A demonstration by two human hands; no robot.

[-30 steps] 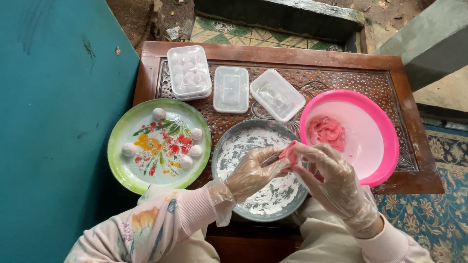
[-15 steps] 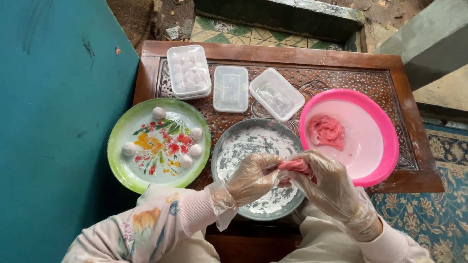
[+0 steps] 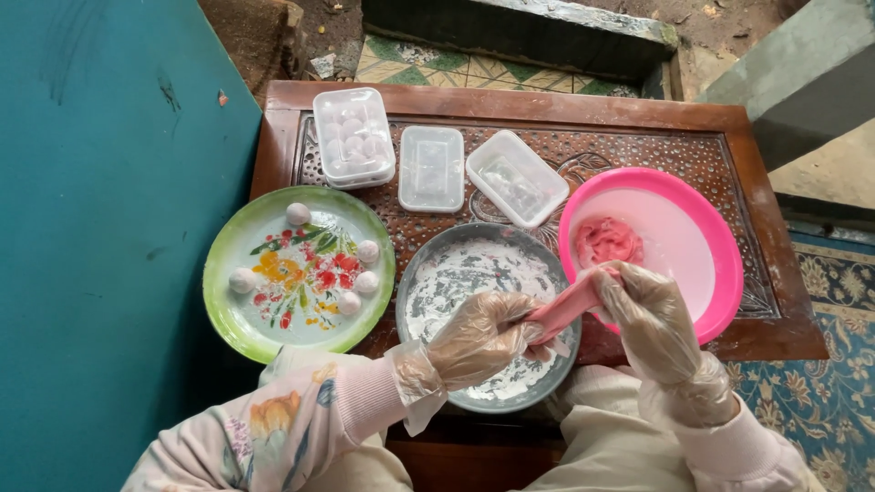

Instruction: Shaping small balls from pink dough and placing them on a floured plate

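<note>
Hands: both gloved; left hand (image 3: 478, 339) and right hand (image 3: 643, 314) each pinch an end of the pink dough (image 3: 563, 308).
Change: a second ago I saw a compact lump; now it's pulled into a strip.
Location: lower centre, between grey floured plate (image 3: 456, 273) and pink bowl (image 3: 702, 246).
Desk: flowered plate (image 3: 239, 314) at left, unchanged.

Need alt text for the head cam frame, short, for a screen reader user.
Two hands in clear plastic gloves, left hand and right hand, stretch a strip of pink dough over a floured grey plate. On the carved wooden table also sit a pink bowl with more dough, a floral plate of white balls and three plastic containers.
</note>
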